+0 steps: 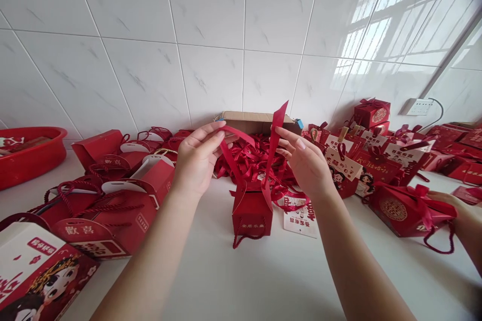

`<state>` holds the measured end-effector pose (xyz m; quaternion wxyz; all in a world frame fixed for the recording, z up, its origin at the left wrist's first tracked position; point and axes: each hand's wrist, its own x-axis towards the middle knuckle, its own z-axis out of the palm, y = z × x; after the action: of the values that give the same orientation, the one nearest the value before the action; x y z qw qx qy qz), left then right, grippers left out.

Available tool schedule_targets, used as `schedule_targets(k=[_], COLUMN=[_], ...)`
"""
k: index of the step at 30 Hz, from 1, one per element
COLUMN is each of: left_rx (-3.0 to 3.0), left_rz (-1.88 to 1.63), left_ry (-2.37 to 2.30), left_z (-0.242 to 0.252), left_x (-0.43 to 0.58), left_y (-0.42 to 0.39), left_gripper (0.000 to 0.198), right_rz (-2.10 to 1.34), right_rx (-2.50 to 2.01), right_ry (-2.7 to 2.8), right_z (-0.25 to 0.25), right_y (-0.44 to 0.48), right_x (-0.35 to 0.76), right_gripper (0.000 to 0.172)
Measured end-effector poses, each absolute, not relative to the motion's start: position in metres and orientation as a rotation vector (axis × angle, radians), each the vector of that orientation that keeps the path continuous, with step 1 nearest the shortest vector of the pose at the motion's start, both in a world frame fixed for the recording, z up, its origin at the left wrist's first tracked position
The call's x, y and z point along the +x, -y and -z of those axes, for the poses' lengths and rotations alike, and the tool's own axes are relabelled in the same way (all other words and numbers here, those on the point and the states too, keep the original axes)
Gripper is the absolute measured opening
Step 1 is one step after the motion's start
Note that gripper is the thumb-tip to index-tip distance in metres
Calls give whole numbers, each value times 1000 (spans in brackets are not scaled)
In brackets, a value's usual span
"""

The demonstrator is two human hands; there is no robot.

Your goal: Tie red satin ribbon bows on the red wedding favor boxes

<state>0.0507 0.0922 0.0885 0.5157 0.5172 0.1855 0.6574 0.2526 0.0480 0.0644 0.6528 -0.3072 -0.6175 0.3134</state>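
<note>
L hand (pixel 199 155) – thumb & index pinched on one end of red ribbon (pixel 231 160); R hand (pixel 307 163) at other, upright end, fingertips touching, slightly spread, can't make out if gripping. Ribbon rises from top of small red gift box (pixel 251 213), upright on white table (pixel 226 281), ctr – printed card (pixel 299 223) just beside, ribbon pile (pixel 244 153) behind, co-worker's hand (pixel 448 205) by bow-tied box (pixel 402 210) far R

Red basin (pixel 37 164) at left, socket (pixel 417 107) on tiled wall (pixel 211 80)
</note>
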Motion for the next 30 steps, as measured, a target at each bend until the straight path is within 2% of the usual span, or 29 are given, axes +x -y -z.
schedule_targets(k=[3,8,20,30], left_rx=[1202,1110,1382,1367], left_rz=[-1619,-1594,-1628,-1709], left_ry=[-468,-498,-646,-660], left_z=[-91,-97,-92,-94], left_x=[48,42,50,51], left_y=[-94,-93,-86,-83], left_gripper=[13,19,22,20], right_rz=[-698,-731,-691,-683], right_rx=[-712,-648,-643,-622], right_ry=[1399,1390,1408,1382], right_z=[-64,-66,-72,-77], right_y=[-48,-46,-38,-34], right_x=[254,253,253,253], right_gripper=[38,32,38,34])
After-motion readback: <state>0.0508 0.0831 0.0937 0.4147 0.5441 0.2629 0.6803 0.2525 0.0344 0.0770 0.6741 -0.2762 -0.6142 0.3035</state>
